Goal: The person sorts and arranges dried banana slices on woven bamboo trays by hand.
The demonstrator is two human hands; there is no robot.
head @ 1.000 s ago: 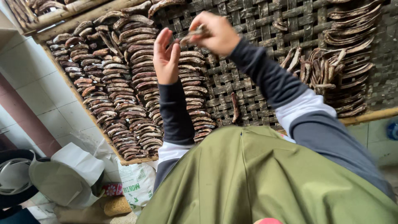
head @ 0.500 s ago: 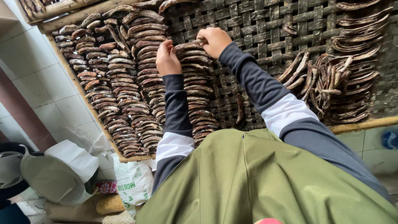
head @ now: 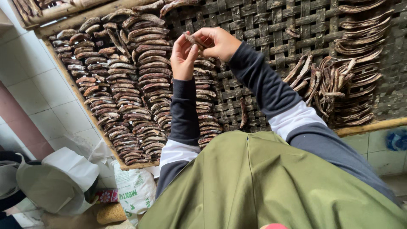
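Observation:
A woven bamboo drying rack leans in front of me, its left half covered by neat rows of brown dried slices. My left hand and my right hand meet above the rows and pinch one brown dried slice between their fingertips, lifted slightly off the rack. Both arms wear dark sleeves with white bands. A green cloth over my body fills the bottom of the view.
A loose heap of dried slices lies at the rack's right side, with another stack at top right. White tiled wall is left. A printed white sack and white wrapping lie below.
Both hands have lifted off the rows and drawn a little nearer to me, now holding one slice up between the fingertips. The view has shifted slightly.

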